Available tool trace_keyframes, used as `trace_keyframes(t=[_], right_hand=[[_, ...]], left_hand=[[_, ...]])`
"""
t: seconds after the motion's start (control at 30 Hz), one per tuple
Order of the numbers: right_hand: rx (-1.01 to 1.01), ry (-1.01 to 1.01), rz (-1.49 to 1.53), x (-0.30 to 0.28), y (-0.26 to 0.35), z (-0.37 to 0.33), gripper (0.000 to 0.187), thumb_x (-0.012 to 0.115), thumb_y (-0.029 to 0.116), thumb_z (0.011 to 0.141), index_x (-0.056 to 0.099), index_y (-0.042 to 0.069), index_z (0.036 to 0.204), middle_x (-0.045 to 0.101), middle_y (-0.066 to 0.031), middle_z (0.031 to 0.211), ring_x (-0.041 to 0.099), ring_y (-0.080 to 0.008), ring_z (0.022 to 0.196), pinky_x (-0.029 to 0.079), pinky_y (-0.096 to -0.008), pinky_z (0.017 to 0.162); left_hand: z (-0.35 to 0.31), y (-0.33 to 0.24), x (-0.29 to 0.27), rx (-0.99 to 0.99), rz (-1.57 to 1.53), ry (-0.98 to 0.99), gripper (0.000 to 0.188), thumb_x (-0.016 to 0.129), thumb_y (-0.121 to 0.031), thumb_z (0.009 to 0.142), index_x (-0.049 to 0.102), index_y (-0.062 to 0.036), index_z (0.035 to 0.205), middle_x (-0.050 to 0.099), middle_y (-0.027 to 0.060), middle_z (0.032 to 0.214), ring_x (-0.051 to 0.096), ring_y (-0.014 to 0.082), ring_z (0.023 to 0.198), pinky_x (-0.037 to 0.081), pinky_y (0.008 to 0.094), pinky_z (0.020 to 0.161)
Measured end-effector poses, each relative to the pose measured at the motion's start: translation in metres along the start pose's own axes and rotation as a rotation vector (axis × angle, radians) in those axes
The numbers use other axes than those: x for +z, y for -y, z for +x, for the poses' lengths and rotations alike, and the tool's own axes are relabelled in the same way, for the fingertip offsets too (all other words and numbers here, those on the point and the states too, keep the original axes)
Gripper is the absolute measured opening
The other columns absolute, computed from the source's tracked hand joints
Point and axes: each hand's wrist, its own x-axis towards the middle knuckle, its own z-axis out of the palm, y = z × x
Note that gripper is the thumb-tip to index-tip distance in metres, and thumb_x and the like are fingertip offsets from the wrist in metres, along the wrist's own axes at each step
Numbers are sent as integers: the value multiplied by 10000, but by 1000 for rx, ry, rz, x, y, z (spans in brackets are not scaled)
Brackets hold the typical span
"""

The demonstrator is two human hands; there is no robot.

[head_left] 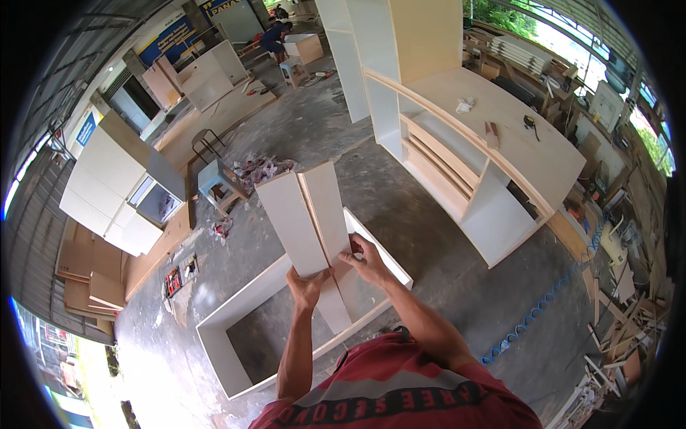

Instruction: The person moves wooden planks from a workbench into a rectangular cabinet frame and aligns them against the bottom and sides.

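In front of me stand two long boards side by side, a white board (291, 225) on the left and a paler wooden board (327, 207) on the right, with a narrow dark gap between them. My left hand (307, 287) is closed round the white board's lower part, thumb and fingers spread across its face. Fingers bent, my right hand (368, 263) grips the right edge of the wooden board. The boards' lower ends reach down inside a white rectangular frame (250, 311) lying on the floor. My fingertips behind the boards are hidden.
A large unfinished cabinet (443, 171) lies at the right, a tape measure (530, 125) on it. A blue coiled hose (532, 314) crosses the floor near scrap wood (607, 365). Left are a stool (220, 182), a white cabinet (107, 200) and a toolbox (174, 281). Another person (274, 41) bends far back.
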Motion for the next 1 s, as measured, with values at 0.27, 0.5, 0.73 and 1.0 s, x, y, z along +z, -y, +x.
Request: trace_keyframes(t=[0.27,0.5,0.73,1.0], right_hand=[[25,33,72,26,2,32,335,718,172,926,587,4,1185,678,-86,1063,623,-156,934,503,-332,821],[-129,-267,-88,6,0,51,303,704,147,930,575,9,1167,636,-52,968,555,-107,839,475,-276,731],[-198,-498,-179,-53,0,79,328,629,156,999,503,-35,1234,597,-83,1098,569,-140,956,465,-281,879],[-242,-771,-73,-106,-22,118,437,617,344,1010,524,-50,1176,594,-91,1056,553,-142,944,457,-306,830]], left_hand=[[14,31,-19,-155,-113,-219,237,843,-24,691,729,12,895,708,55,790,658,154,704,536,323,679],[34,44,-65,-212,-690,-427,279,694,-98,851,637,29,1092,670,139,1035,643,252,953,511,379,845],[33,101,-133,-168,-1162,-600,374,611,-258,952,579,-23,1242,631,96,1162,583,271,1112,460,444,992],[13,129,-155,-144,-1231,-1150,502,608,-423,937,540,-94,1309,568,111,1307,540,321,1229,406,537,1073]])
